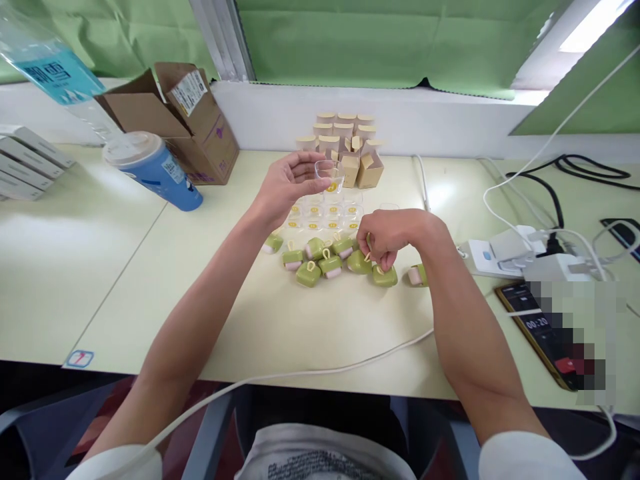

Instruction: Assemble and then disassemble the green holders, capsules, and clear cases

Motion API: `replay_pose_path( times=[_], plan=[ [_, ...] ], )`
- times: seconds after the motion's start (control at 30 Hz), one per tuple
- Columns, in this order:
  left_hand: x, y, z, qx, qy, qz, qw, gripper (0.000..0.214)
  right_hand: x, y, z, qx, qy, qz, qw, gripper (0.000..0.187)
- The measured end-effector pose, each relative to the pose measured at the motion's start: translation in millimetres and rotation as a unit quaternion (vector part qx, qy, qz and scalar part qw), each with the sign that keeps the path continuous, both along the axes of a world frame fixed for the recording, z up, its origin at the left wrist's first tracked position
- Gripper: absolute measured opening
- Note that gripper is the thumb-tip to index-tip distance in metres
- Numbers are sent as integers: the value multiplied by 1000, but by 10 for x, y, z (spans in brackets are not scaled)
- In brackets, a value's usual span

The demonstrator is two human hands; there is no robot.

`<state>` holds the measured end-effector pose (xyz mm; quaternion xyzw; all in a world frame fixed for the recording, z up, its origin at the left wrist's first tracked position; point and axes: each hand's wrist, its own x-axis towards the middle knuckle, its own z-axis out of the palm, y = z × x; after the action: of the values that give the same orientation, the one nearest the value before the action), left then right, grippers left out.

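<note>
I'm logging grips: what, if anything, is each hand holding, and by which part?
Left hand pinches a clear plastic container by its side; right hand is at looped green cases, hold unclear.

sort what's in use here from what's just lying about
Likely in use: clear container in the left hand; rows of clear containers; green looped pieces; small tan boxes

Probably just lying about: blue cup; bottle; brown carton; phone; power strip

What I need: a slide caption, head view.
Left hand holding a clear container, right hand at small green looped cases.
</note>
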<state>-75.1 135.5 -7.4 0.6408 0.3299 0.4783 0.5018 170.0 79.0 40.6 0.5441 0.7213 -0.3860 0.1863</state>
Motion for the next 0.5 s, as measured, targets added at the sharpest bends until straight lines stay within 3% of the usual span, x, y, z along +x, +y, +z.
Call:
replay_pose_path(
  times=[0.07,0.13,0.23,0.3,0.4,0.5],
  plan=[
    [10,-11,-8,-8,3,-7,1000,59,86,34,23,25,6,-10,1000,25],
    [26,-27,-12,-12,13,-14,1000,59,169,54,71,109,50,-46,992,20],
    [72,-60,-14,-5,33,-21,999,61,207,52,138,311,182,-95,928,18],
    [111,-81,-20,5,44,-27,999,63,151,44,142,391,257,-64,881,23],
    [161,-104,-29,22,53,-34,998,65,41,56,92,403,289,-4,869,29],
    [158,-107,-11,43,69,-24,996,64,83,127,45,406,246,-15,880,23]
  ],
)
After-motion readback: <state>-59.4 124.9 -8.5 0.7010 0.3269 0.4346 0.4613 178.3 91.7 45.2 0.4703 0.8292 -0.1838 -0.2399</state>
